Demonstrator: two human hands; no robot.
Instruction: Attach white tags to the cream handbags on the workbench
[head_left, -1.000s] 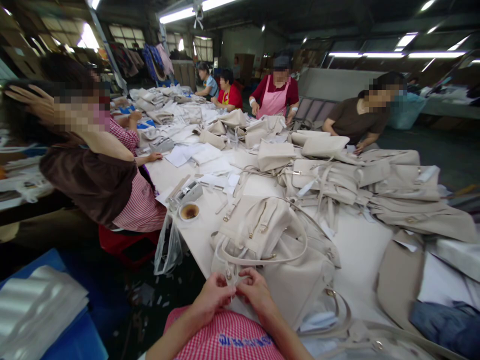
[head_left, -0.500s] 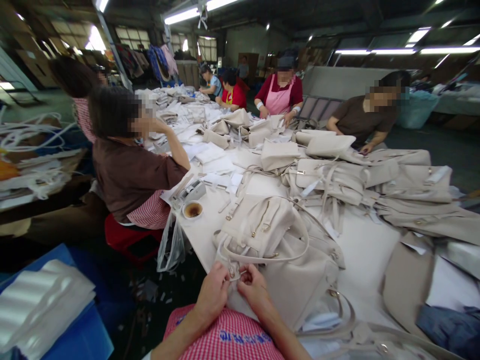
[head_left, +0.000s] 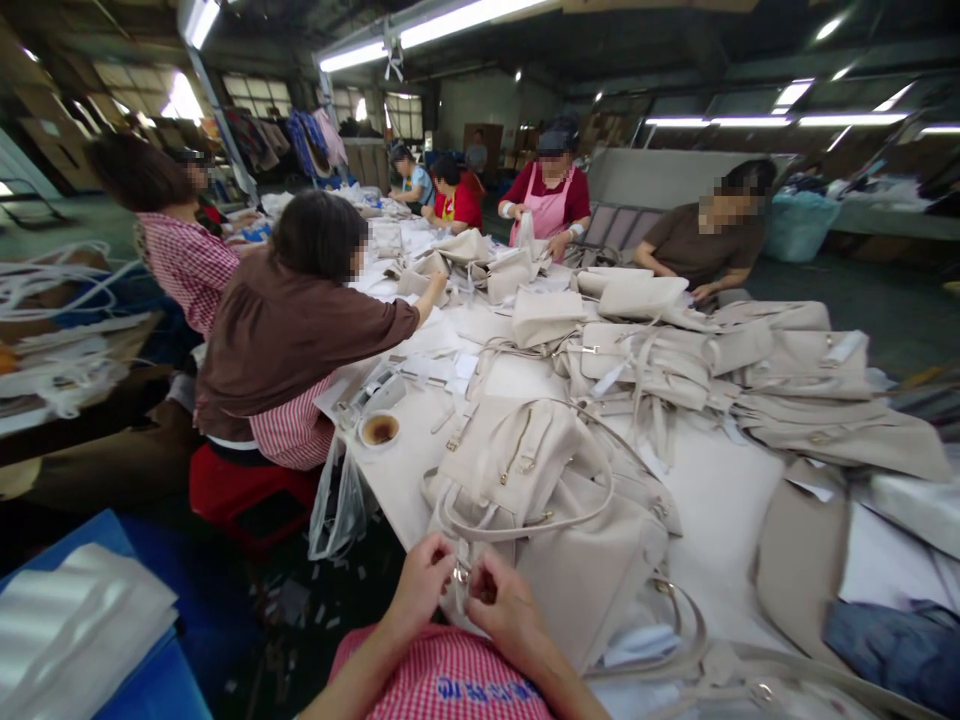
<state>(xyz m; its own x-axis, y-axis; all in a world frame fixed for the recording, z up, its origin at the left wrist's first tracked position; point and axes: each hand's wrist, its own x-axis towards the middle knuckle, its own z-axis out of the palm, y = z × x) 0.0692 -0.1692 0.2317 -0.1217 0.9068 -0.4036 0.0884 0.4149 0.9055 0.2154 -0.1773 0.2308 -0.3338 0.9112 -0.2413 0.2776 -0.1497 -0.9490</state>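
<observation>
Red stool (head_left: 212, 490) under a seated co-worker (head_left: 277, 325), plastic bag (head_left: 337, 510) hanging near it, blue garments (head_left: 303, 135) hung further back

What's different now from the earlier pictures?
On the left, the brown-shirted co-worker leaned in and swung a raised hand forward over the table toward the heaped bags. The wearer's left hand and right hand stay by the buckle; the big bag hasn't moved.

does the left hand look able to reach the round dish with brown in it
Probably yes: a stretch of tabletop lies between the left hand and the dish, with the pale bag off to the right. The hand is beside the buckle, so might leave that first.
</observation>
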